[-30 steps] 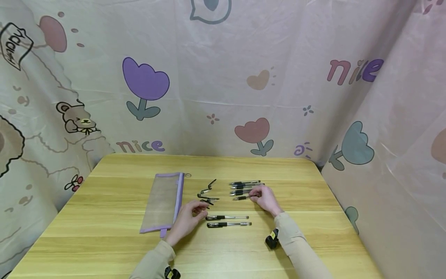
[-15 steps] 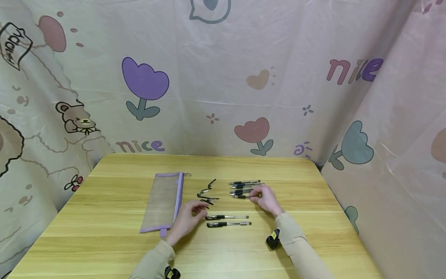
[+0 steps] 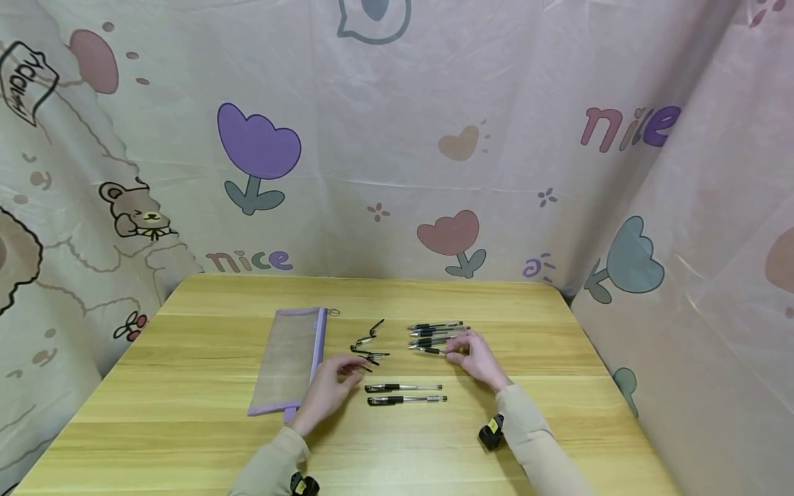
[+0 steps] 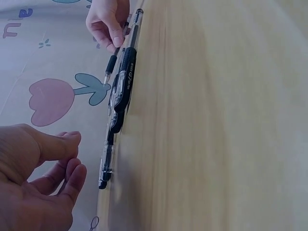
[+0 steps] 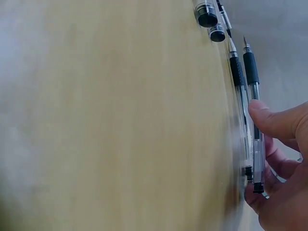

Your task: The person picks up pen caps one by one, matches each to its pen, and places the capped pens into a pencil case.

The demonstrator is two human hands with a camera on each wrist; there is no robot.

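My right hand [image 3: 474, 358] pinches an uncapped gel pen [image 5: 251, 70] between thumb and fingers, its tip pointing left. In the head view that pen lies at the near side of a row of several uncapped gel pens [image 3: 426, 333]. My left hand [image 3: 335, 384] hovers with fingers loosely curled beside the black pen caps [image 3: 370, 354]; nothing shows between its fingertips in the left wrist view. Two capped gel pens [image 3: 406, 399] lie side by side on the table between the hands, nearer to me. Part of the row is hidden behind my right hand.
A mesh zip pouch [image 3: 288, 362] with purple edging lies flat left of the caps, partly behind my left hand. The wooden table [image 3: 186, 372] meets a printed curtain [image 3: 372, 234] at its back and sides.
The pen in my right hand has shifted slightly away from me, closer to the row, and now slants. My left hand has drawn a little to the left, off the capped pens.
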